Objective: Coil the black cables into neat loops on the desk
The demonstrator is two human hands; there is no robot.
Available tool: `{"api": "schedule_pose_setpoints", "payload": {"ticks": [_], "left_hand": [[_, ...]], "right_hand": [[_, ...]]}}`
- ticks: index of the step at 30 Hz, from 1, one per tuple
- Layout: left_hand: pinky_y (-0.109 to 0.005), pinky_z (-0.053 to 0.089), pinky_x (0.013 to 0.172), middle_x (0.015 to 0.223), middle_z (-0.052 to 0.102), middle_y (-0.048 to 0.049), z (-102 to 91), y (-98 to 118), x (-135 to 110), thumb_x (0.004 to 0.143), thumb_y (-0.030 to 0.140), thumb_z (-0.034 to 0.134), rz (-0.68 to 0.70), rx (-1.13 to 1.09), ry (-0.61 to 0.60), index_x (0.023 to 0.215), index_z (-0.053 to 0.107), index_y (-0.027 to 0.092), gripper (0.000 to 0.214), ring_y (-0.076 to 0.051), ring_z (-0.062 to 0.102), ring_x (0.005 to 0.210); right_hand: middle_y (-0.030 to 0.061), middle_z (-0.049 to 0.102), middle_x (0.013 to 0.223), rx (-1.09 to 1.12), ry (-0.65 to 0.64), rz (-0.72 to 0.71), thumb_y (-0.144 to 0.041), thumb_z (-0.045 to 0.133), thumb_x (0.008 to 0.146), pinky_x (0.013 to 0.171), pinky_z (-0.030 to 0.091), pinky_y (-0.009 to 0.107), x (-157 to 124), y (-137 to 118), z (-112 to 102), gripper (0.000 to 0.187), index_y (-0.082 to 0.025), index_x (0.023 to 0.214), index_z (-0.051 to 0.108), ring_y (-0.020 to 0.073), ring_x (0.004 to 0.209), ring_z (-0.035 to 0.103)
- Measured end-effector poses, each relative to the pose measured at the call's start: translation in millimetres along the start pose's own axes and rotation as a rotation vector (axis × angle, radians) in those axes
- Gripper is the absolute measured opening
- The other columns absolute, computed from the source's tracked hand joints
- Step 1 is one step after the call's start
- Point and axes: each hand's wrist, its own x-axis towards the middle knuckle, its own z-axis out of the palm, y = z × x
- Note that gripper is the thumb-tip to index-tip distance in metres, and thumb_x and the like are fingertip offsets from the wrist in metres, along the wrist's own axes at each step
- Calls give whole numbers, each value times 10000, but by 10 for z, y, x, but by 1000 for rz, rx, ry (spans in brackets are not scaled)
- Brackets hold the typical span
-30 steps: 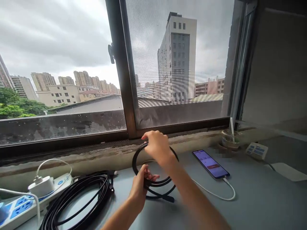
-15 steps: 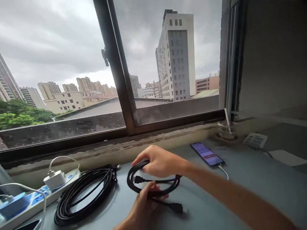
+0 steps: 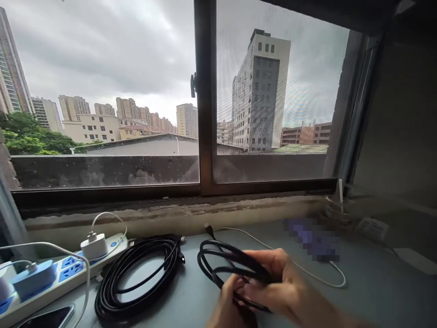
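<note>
Now, coil [image 3: 254, 264]: looser than a moment ago, held over the desk [image 3: 177, 303].
Right hand [image 3: 287, 284]: shifted from atop the coil to its right side — fingers curled closed round it.
Left hand [image 3: 227, 300]: thumb pressed on lower strands, other fingers partly hidden.
Plug [image 3: 209, 230]: now beyond the loops — they seem to need both hands' steadying.

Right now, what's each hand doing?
Left hand: closed on the lower strands of the looped black cable, fingers partly hidden.
Right hand: closed on the same cable's right side.
</note>
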Motion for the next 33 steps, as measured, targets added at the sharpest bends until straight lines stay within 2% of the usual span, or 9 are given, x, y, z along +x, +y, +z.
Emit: {"api": "schedule_pose_setpoints", "payload": {"ticks": [3,6,9,12,15,20,25,29,33], "left_hand": [[-308,433,559,788,666,-91,-64,136,-96,549,405,670,94,74,358,792,514,183,365,-229,623,643],[-301,460,605,895,660,-98,-55,237,-138,547,286,659,297,151,523,872,447,193,399,-223,650,723],[-308,501,649,914,649,-70,-4,352,-161,612,263,590,538,253,444,898,436,200,330,-205,660,763],[-241,435,469,774,634,-2,1,459,-180,627,198,490,644,431,383,858,452,203,234,-128,577,517],[-191,278,361,526,545,57,-43,512,-179,612,152,414,627,566,361,779,459,196,179,-68,362,330],[-172,237,329,389,414,94,-50,539,-160,683,246,467,556,573,331,754,449,202,86,-70,316,301],[-173,166,303,348,305,115,-20,580,-129,733,448,568,432,646,291,697,420,206,286,-58,274,260],[-193,136,312,349,261,114,-49,741,-160,724,492,590,369,715,246,652,411,210,342,-55,243,270],[-204,149,378,436,245,81,-35,954,-275,698,554,614,433,945,144,551,387,186,457,-40,219,388]], "right_hand": [[-123,281,375,136,54,13,-242,692,578,351,158,166,279,111,-208,351,-178,923,695,21,344,169],[-140,251,373,151,236,-17,-308,632,603,334,101,158,623,376,-414,383,-161,956,640,26,341,134],[-126,358,418,97,284,-43,-351,578,625,318,247,171,836,692,-462,436,-149,1010,602,47,311,273],[-111,427,431,34,302,-104,-344,536,657,382,411,227,867,916,-375,385,-158,992,577,100,343,439],[-107,436,403,-13,316,-159,-359,511,689,382,429,240,815,1012,-295,297,-170,914,552,119,332,465],[-97,432,448,-22,393,-203,-450,528,715,376,435,227,758,1045,-334,292,-187,842,519,104,364,464],[-37,509,756,29,528,-162,-573,640,621,391,475,220,726,1097,-415,602,-220,1057,422,145,634,574],[56,495,1106,3,514,-178,-519,732,592,501,545,264,679,1132,-432,857,-275,1301,318,204,906,598],[67,594,1070,-98,448,-184,-468,749,615,717,549,313,667,1145,-432,797,-232,1308,435,217,921,623]]}}
